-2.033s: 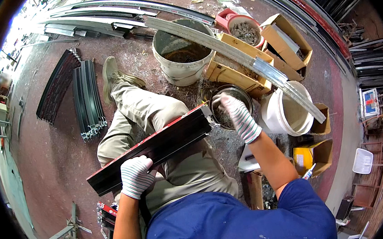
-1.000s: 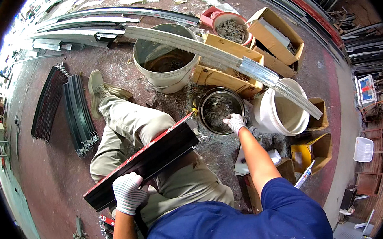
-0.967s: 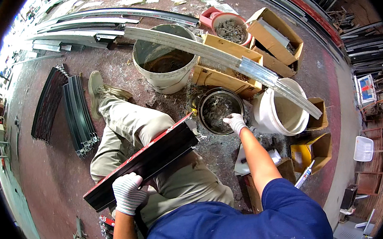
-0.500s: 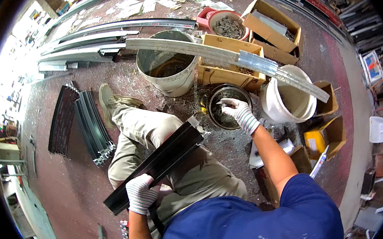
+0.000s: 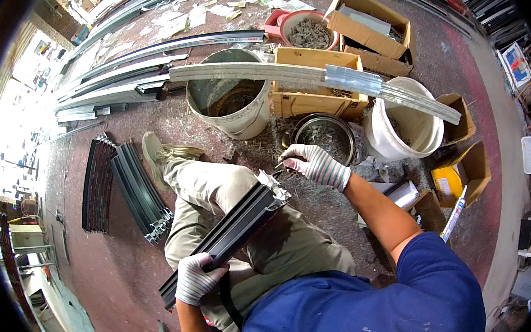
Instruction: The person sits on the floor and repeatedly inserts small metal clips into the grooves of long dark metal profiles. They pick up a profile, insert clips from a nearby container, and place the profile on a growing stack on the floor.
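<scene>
Out left, 2 black stacks [image 5: 136, 187] lay on the floor [image 5: 124, 274], the nearer one just beside the shoe [image 5: 154, 153]. Then the left hand [image 5: 196, 279], fingers wrapped round the bar [image 5: 224, 231], which slanted across the thigh, its metal-fitted end up near the right hand! With just 1 hand on it and a rounded leg beneath, it looked liable to roll if that grip eased. And the right hand [image 5: 316, 165]: fingers pinched on a tiny piece [image 5: 282, 160], too small to name, apart from the bar. A gloved pinch that fine could slip and drop it. Behind sat the pan [image 5: 351, 133]; furthest right, the bucket [image 5: 403, 136], its overhanging strip [image 5: 249, 72] easily dislodged by a knock.
</scene>
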`<action>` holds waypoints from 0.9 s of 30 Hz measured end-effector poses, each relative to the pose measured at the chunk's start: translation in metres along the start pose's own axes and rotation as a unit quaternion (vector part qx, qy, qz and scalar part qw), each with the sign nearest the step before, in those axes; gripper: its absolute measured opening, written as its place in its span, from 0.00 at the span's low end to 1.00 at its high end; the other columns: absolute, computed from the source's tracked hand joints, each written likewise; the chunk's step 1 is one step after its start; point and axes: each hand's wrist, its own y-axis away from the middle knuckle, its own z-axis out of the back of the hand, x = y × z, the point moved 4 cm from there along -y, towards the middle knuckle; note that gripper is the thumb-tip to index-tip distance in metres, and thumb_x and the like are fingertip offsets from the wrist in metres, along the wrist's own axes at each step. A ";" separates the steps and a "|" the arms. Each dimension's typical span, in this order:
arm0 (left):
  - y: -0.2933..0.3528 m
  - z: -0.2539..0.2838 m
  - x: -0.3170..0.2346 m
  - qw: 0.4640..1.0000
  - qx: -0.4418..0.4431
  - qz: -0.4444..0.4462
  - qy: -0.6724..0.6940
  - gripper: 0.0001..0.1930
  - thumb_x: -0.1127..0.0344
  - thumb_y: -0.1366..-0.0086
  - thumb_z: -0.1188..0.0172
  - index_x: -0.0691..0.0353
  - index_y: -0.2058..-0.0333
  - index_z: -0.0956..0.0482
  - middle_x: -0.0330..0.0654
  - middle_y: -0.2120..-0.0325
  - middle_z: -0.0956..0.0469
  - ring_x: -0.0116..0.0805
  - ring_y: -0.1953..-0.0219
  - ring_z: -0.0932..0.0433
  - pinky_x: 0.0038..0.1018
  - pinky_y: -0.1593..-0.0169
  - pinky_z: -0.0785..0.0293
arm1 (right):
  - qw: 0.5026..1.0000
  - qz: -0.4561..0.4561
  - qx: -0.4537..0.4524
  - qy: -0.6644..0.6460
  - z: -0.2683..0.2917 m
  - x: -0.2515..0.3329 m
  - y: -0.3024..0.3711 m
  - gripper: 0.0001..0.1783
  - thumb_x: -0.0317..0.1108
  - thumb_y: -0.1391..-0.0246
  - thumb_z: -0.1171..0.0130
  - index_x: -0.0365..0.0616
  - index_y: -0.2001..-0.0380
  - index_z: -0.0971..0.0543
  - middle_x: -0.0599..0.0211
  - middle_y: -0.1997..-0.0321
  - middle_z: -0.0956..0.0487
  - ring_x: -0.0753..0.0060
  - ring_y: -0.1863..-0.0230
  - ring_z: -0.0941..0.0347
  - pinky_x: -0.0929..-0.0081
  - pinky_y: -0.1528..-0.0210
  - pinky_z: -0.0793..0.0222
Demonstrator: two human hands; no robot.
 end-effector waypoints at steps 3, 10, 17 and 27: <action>-0.006 0.005 0.007 1.000 0.020 0.015 0.009 0.16 0.65 0.50 0.20 0.65 0.79 0.22 0.40 0.84 0.32 0.24 0.79 0.35 0.28 0.73 0.33 | 0.998 0.044 0.024 -0.042 -0.007 -0.012 -0.006 0.13 0.35 0.29 0.37 0.39 0.50 0.18 0.72 0.55 0.19 0.81 0.52 0.25 0.75 0.47 0.27; -0.008 0.007 0.011 0.998 0.033 0.033 0.030 0.18 0.65 0.50 0.19 0.65 0.79 0.23 0.38 0.84 0.32 0.23 0.78 0.35 0.28 0.72 0.34 | 0.999 -0.018 0.010 -0.024 -0.013 -0.018 -0.007 0.12 0.35 0.29 0.38 0.38 0.51 0.17 0.71 0.59 0.15 0.80 0.56 0.23 0.73 0.48 0.24; -0.011 0.007 0.014 0.998 0.039 0.033 0.034 0.19 0.66 0.50 0.19 0.64 0.79 0.26 0.35 0.84 0.34 0.23 0.77 0.36 0.28 0.72 0.35 | 1.000 -0.021 0.012 0.007 -0.008 -0.018 -0.006 0.12 0.34 0.29 0.39 0.37 0.51 0.17 0.71 0.60 0.14 0.82 0.58 0.23 0.75 0.51 0.25; -0.012 0.008 0.007 0.997 0.047 0.045 0.029 0.18 0.66 0.49 0.20 0.64 0.80 0.25 0.34 0.84 0.33 0.22 0.78 0.36 0.28 0.73 0.35 | 0.999 -0.022 0.019 0.029 -0.006 -0.019 -0.008 0.12 0.34 0.30 0.38 0.37 0.51 0.16 0.69 0.59 0.14 0.81 0.57 0.22 0.75 0.50 0.25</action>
